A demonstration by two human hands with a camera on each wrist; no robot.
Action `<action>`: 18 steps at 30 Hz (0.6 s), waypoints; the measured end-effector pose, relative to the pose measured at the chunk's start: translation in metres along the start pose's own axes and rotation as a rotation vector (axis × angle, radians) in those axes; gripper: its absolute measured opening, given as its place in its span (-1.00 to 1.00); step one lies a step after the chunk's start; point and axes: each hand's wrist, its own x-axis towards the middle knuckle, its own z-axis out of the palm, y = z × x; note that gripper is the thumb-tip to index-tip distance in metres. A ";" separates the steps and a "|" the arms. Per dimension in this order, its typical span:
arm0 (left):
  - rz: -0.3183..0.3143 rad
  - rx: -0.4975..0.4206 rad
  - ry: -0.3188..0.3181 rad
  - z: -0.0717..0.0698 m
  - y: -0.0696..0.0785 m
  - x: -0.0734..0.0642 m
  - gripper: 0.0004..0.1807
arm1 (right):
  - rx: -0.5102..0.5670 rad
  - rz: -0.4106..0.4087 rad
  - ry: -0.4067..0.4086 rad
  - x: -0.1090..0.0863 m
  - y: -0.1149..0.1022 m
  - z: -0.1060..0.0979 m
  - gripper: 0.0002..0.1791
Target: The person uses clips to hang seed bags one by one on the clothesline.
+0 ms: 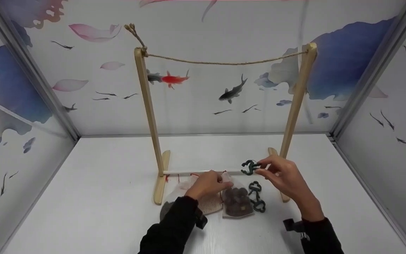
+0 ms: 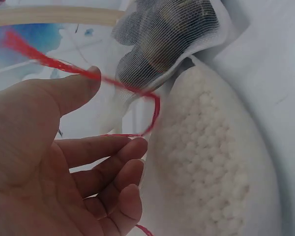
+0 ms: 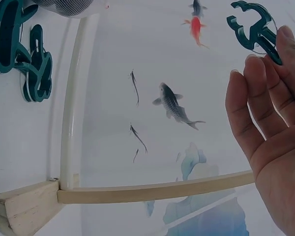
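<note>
1. Twine of tan, twisted fibre (image 1: pixel 224 64) is knotted on a pale wooden left post (image 1: pixel 149 109) and sags across to its right-hand twin.
2. Next to my dark sleeve, a translucent bag with a grey bottom (image 1: pixel 165 209) lies mostly hidden.
3. A white mesh bag full of small white beads (image 2: pixel 206 162) comes next, partly covered by my left hand (image 1: pixel 208 184); its thumb and loosely bent fingers stand apart, a thin red string (image 2: pixel 155 110) passing by them.
4. A see-through mesh bag of dark, rounded lumps (image 1: pixel 237 203) points its neck away from me, toward the white rod (image 3: pixel 70 128). Its small yellowish patch is too small to read.
5. Two dark-green plastic clips (image 3: pixel 38 69) lie just right of it.
6. Above them, my right hand (image 1: pixel 285 174) pinches a matching green clip (image 1: pixel 248 167) by its handles, long axis roughly sideways, mouth pointing left.
7. Behind that hand stands the wooden right post (image 1: pixel 298 95).
</note>
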 end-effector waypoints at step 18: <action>0.077 -0.172 0.153 0.018 0.008 0.000 -0.75 | -0.124 -0.079 0.013 0.000 -0.006 -0.003 -0.66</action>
